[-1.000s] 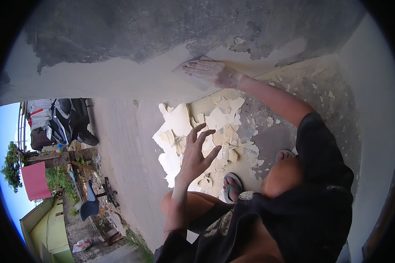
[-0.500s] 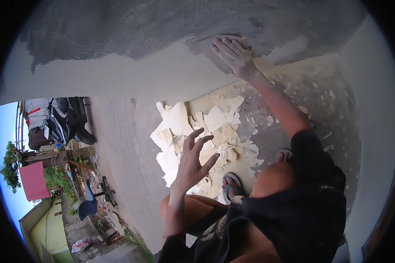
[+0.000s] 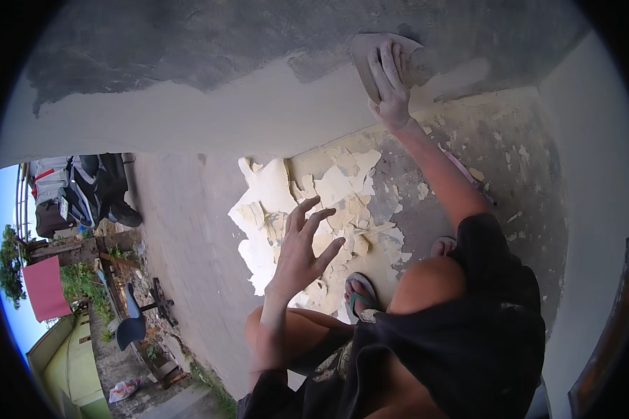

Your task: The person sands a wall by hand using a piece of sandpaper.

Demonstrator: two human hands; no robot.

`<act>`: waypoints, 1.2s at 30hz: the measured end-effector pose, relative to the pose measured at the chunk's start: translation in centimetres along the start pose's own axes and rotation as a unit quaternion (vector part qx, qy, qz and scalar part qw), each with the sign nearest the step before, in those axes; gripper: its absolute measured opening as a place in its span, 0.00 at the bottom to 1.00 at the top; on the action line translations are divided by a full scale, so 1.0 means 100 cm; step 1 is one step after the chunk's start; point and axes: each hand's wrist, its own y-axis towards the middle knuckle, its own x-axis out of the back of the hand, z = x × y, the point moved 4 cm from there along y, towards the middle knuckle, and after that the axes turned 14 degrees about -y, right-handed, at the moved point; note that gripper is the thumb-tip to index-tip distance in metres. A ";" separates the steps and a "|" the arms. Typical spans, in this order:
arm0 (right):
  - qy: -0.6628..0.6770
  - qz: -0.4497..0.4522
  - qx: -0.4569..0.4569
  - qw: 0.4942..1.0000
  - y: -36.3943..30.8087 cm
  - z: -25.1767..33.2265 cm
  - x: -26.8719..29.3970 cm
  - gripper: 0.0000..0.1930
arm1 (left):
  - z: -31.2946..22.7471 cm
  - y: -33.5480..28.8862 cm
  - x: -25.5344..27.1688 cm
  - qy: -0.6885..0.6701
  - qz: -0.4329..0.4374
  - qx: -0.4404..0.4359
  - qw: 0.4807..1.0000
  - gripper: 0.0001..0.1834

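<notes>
Up on the wall (image 3: pixel 210 115), my right hand (image 3: pixel 390 87) presses a flat grey sheet (image 3: pixel 365 59) against the surface. The fingers lie over the sheet, with its edges showing on both sides of them; its exact kind I cannot make out. Around it the wall is dark grey and patchy, with a smooth paler band below. My left hand (image 3: pixel 302 244) hangs in the air, open and holding nothing, its fingers spread and slightly bent. Behind it on the floor lies a heap of cream paint flakes (image 3: pixel 335 185).
My sandalled foot (image 3: pixel 362 297) stands beside the flakes, with more chips scattered on the grey floor (image 3: pixel 426 216). A pale wall (image 3: pixel 594 181) rises on the right. To the left are a parked motorcycle (image 3: pixel 94 188), a blue chair (image 3: pixel 131 325) and a hanging pink cloth (image 3: pixel 47 288).
My right hand has slid the grey sheet up the wall and a little right, turning it so the fingers point upward. My left hand keeps its spread pose.
</notes>
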 end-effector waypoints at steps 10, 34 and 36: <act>-0.080 0.026 0.109 0.990 0.014 -0.035 0.026 0.24 | 0.004 0.008 0.000 -0.018 0.014 0.028 0.999 0.26; -0.060 0.104 0.235 0.964 0.014 0.008 -0.008 0.19 | 0.002 0.009 0.003 0.041 0.009 -0.008 0.999 0.26; -0.111 -0.050 0.112 0.986 0.034 -0.070 0.034 0.18 | 0.004 0.011 -0.003 0.025 0.013 -0.003 1.000 0.26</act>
